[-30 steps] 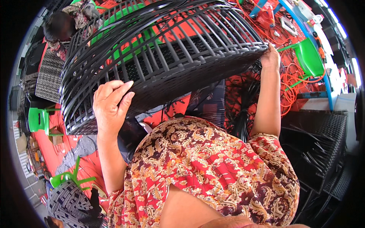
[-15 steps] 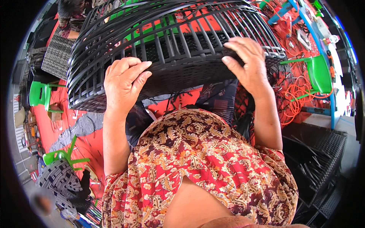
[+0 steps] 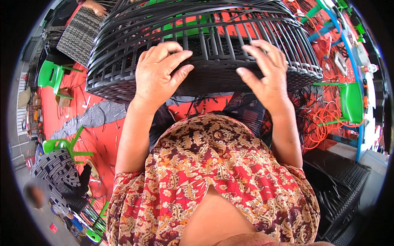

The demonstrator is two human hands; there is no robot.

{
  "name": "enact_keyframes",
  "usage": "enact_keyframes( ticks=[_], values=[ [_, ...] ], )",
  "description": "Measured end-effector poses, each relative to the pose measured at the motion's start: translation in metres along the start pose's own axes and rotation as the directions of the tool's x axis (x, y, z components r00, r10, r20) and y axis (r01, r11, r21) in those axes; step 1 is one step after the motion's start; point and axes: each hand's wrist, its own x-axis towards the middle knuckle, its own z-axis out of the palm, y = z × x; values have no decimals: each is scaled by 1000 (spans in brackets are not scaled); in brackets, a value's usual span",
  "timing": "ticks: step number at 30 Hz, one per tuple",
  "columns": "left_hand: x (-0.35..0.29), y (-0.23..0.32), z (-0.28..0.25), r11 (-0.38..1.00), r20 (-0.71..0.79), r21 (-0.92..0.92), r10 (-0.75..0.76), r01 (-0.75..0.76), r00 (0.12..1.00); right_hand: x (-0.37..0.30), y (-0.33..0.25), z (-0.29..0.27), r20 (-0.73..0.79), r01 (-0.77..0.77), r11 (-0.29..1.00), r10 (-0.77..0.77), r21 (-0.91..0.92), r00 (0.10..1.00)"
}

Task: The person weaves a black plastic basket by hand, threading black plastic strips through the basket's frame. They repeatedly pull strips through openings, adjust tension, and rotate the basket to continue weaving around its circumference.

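Observation:
A large black woven frame (image 3: pixel 213 78), basket-like and made of plastic rattan strips, stands before my lap. Its near lower part is woven tight, while bare upright ribs and long loose black strips (image 3: pixel 180 18) run across the upper part. My left hand (image 3: pixel 160 76) is at the woven edge left of the middle, fingers curved, thumb apart from the index finger. At the same edge to the right, my right hand (image 3: pixel 269 74) has its fingers bent and spread, its thumb apart. No strip shows pinched in either hand. Whether the fingertips touch the weave is hard to tell.
Green chairs stand left (image 3: pixel 51 76) and right (image 3: pixel 352 102) on the red floor covering (image 3: pixel 102 135). Orange tubing (image 3: pixel 328 119) lies in coils at right. A black woven piece (image 3: pixel 340 172) is at lower right. Another person's hand (image 3: pixel 96 8) rests by a grey woven panel (image 3: pixel 78 37).
My left hand has moved right along the woven edge, closer to my right hand. The right hand has shifted slightly left against the frame. The whole view has swung a little.

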Motion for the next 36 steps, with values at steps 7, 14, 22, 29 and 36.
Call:
enact_keyframes(
  ticks=[7, 14, 22, 29, 36],
  values=[
    [-7, 11, -3, 993, 23, 66, -95, 94, 995, 5, -20, 33, -7, 29, 997, -29, 65, 1000],
    [-9, 10, 3, 987, -58, -97, -133, 127, 989, 4, 18, -10, -73, -9, 1000, 8, -14, 997],
    [-40, -42, -29, 930, -90, 295, -202, 220, 975, -59, 112, -58, -93, -204, 929, 184, -308, 978],
    [-51, -39, -32, 919, -134, 346, -150, 188, 980, -44, 95, -41, -178, -149, 955, 105, -255, 978],
    [-59, -35, -27, 934, -287, 293, -117, 204, 951, -48, 78, -33, -18, -113, 993, 113, -24, 993]
  ],
)
